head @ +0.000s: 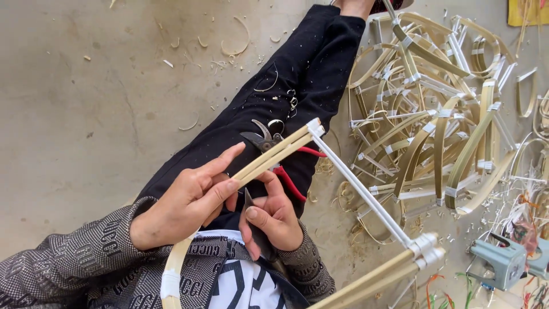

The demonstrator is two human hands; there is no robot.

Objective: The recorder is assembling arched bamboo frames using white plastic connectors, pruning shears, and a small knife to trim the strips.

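A heap of taped bamboo frames (440, 114) fills the floor at right; the bamboo frame (274, 155) in hand lies across the lap; the left hand (183, 203) pinches its paired strips; the right hand (274, 217) grips a dark knife (254, 220); I'd keep the blade shallow, angled away from the fingers; red-handled shears (274, 146) rest on the thigh.

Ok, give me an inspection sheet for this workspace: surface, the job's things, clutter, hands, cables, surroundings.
Surface: concrete floor, dusty.
Job's things: bamboo frame with white taped joints; dark knife.
Clutter: shavings on the floor; red-handled pruning shears on the person's black trouser leg.
Hands: left hand pinches the frame strips; right hand grips the knife.
Cables: nothing seen.
Surroundings: pile of finished frames; grey-blue tool.
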